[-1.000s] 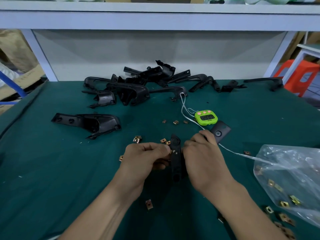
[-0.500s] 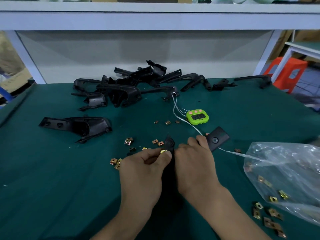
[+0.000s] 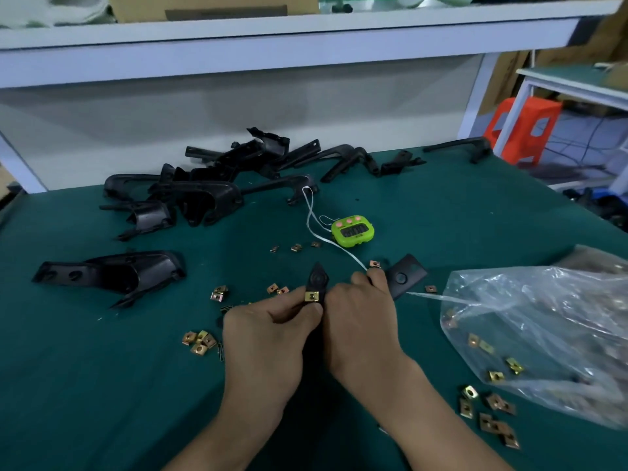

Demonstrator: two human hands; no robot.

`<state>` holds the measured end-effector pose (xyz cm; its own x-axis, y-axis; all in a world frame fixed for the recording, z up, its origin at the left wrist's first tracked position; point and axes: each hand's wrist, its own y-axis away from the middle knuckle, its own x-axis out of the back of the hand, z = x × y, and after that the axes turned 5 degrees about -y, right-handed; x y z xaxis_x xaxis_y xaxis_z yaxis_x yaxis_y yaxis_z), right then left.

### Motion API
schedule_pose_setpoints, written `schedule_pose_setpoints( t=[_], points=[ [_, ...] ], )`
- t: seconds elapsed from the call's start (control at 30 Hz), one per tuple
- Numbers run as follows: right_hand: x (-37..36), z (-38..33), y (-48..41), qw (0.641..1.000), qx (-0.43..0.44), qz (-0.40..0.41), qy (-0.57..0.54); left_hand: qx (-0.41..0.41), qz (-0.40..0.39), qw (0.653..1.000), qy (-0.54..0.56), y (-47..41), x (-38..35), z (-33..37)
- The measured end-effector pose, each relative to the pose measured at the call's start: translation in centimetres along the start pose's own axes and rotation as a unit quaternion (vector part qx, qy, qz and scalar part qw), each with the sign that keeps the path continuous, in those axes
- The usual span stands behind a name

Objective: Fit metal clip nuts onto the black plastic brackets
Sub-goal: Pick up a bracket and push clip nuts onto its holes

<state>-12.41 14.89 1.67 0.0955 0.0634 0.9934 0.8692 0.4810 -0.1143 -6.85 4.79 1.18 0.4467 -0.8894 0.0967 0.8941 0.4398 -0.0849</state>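
My left hand point(image 3: 268, 331) and my right hand point(image 3: 362, 321) together hold a black plastic bracket point(image 3: 317, 278) upright over the green table. A brass-coloured clip nut point(image 3: 311, 296) sits on the bracket's edge under my left thumb. The bracket's lower part is hidden between my hands. Its other end point(image 3: 406, 275) shows past my right fingers. Loose clip nuts point(image 3: 200, 342) lie left of my left hand, more clip nuts point(image 3: 489, 414) at the lower right.
A pile of black brackets point(image 3: 204, 195) lies at the back of the table, one large bracket point(image 3: 112, 275) at the left. A green timer point(image 3: 352, 231) with a white cord sits ahead. A clear plastic bag point(image 3: 543, 331) with nuts lies right. An orange stool point(image 3: 523, 127) stands beyond.
The clip nut has come onto the bracket's edge under my left thumb. My hands have closed together on the bracket, and my view has turned slightly right.
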Motion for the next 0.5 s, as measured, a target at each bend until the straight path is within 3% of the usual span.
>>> schedule_pose_setpoints(
  t=[0.23,0.33,0.5],
  points=[
    [0.0,1.9,-0.6,0.999,-0.042,0.0,-0.033,0.022,-0.06,0.998,0.011,-1.7,-1.2,0.8],
    [-0.2,2.2,-0.8,0.997,-0.05,0.023,-0.056,-0.029,-0.015,0.998,-0.061,-1.7,-1.6,1.0],
    [-0.2,3.0,-0.8,0.994,-0.064,-0.004,-0.086,-0.093,-0.071,0.981,-0.154,-2.1,-2.1,1.9]
  ],
)
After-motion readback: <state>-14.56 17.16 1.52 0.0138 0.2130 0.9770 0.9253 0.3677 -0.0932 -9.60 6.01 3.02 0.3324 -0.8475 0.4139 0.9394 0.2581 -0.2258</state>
